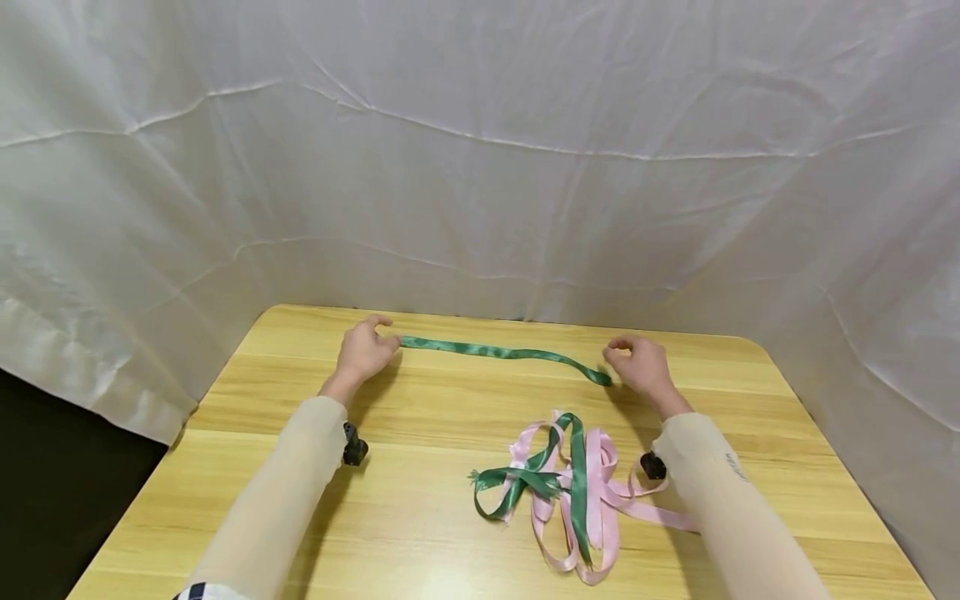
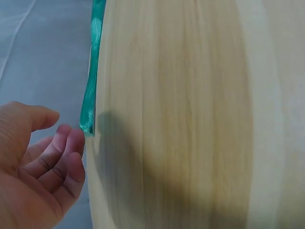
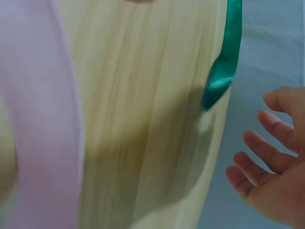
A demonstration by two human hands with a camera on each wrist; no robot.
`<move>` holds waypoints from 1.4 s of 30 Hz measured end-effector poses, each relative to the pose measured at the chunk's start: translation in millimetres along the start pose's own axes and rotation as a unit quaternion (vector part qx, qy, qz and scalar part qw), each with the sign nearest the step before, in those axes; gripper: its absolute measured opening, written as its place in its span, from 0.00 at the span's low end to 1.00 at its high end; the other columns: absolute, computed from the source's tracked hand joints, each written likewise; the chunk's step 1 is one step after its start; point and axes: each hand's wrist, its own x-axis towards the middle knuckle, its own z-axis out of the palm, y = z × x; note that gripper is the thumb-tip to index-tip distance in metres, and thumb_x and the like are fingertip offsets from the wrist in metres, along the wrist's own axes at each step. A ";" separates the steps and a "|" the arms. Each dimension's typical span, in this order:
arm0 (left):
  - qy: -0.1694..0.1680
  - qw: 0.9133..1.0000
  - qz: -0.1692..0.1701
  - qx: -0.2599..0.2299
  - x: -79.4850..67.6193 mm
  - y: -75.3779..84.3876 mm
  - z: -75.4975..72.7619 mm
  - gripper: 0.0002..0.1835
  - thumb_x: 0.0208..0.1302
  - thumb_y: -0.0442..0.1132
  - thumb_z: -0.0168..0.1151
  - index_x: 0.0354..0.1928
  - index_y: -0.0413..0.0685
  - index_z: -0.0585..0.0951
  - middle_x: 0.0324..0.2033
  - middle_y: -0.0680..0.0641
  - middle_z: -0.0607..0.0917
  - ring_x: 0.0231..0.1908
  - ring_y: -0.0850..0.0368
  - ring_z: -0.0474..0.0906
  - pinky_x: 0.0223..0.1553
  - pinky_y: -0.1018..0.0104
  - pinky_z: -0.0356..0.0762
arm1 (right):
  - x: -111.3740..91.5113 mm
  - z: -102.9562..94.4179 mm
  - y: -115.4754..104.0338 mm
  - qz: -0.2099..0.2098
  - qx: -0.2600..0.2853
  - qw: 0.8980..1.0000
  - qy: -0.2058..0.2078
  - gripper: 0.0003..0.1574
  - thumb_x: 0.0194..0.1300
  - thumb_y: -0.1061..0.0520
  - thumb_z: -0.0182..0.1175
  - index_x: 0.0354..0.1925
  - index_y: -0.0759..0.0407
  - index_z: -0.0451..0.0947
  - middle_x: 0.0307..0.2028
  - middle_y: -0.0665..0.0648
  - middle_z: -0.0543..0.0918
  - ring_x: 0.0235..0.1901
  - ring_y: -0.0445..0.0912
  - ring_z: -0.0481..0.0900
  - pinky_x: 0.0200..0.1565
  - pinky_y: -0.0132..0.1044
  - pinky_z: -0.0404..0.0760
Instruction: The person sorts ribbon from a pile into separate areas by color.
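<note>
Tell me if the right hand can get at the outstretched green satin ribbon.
Likely yes: the right hand is beside one end of the green satin ribbon, nothing visible between them; tangled pink and green ribbons lie outside that gap.

Nothing is readable; the small dark marking on the right sleeve, beside the wrist camera, is illegible.

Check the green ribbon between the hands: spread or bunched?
Spread: the green ribbon lies in one long strip across the far part of the table, bending near the right hand.
</note>
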 end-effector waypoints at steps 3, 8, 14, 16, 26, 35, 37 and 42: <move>0.001 0.999 0.025 0.024 -5.2 2.6 1.5 0.26 0.75 0.42 0.61 0.70 0.37 0.74 0.22 0.46 0.85 0.16 0.60 0.69 0.22 0.65 0.68 | -4.0 -0.3 -4.3 -0.024 -0.004 1.000 0.005 0.23 0.77 0.51 0.58 0.57 0.69 0.82 0.60 0.74 0.83 0.62 0.69 0.78 0.64 0.65 0.75; -0.010 0.997 0.063 0.051 -17.2 13.2 9.1 0.23 0.75 0.41 0.61 0.67 0.39 0.77 0.23 0.46 0.86 0.16 0.59 0.71 0.22 0.66 0.67 | -13.4 3.4 -14.9 -0.078 -0.018 0.997 -0.003 0.17 0.76 0.54 0.61 0.51 0.66 0.85 0.54 0.70 0.87 0.58 0.68 0.81 0.61 0.64 0.77; -0.039 0.991 0.110 0.060 -35.0 30.9 24.8 0.18 0.76 0.42 0.62 0.61 0.40 0.82 0.19 0.51 0.81 0.14 0.60 0.70 0.19 0.67 0.65 | -29.7 9.6 -30.1 -0.131 -0.041 0.990 -0.044 0.13 0.74 0.55 0.63 0.48 0.62 0.87 0.48 0.63 0.90 0.53 0.64 0.84 0.58 0.62 0.80; -0.048 0.989 0.127 0.061 -41.5 38.7 30.4 0.17 0.76 0.42 0.62 0.59 0.40 0.84 0.19 0.51 0.81 0.14 0.60 0.69 0.20 0.67 0.65 | -35.3 11.5 -34.8 -0.141 -0.043 0.988 -0.053 0.12 0.74 0.55 0.64 0.47 0.62 0.87 0.47 0.62 0.90 0.52 0.63 0.85 0.57 0.61 0.80; -0.093 0.973 0.206 0.052 -69.0 73.2 63.3 0.11 0.76 0.42 0.64 0.51 0.44 0.87 0.17 0.56 0.77 0.15 0.65 0.65 0.21 0.71 0.62 | -55.5 19.6 -43.4 -0.130 -0.043 0.986 -0.091 0.12 0.73 0.55 0.65 0.49 0.59 0.87 0.48 0.60 0.89 0.47 0.55 0.82 0.54 0.56 0.82; -0.131 0.958 0.242 0.074 -83.3 89.2 86.1 0.11 0.76 0.42 0.62 0.51 0.45 0.88 0.19 0.56 0.76 0.18 0.65 0.64 0.22 0.71 0.63 | -63.5 33.2 -40.1 -0.131 -0.075 0.981 -0.125 0.11 0.70 0.52 0.69 0.45 0.58 0.86 0.32 0.51 0.82 0.32 0.44 0.74 0.38 0.38 0.76; -0.137 0.956 0.246 0.076 -84.9 90.8 89.9 0.12 0.76 0.42 0.62 0.51 0.44 0.88 0.19 0.57 0.76 0.18 0.66 0.64 0.23 0.72 0.63 | -64.7 35.9 -40.9 -0.133 -0.081 0.979 -0.129 0.10 0.69 0.53 0.70 0.44 0.58 0.86 0.29 0.50 0.80 0.30 0.44 0.73 0.36 0.37 0.73; -0.142 0.953 0.255 0.081 -87.1 93.6 98.0 0.12 0.77 0.43 0.61 0.50 0.45 0.88 0.19 0.57 0.77 0.18 0.66 0.64 0.22 0.72 0.63 | -68.5 41.9 -43.0 -0.153 -0.093 0.976 -0.124 0.05 0.67 0.58 0.70 0.39 0.58 0.85 0.28 0.49 0.80 0.29 0.42 0.72 0.36 0.36 0.73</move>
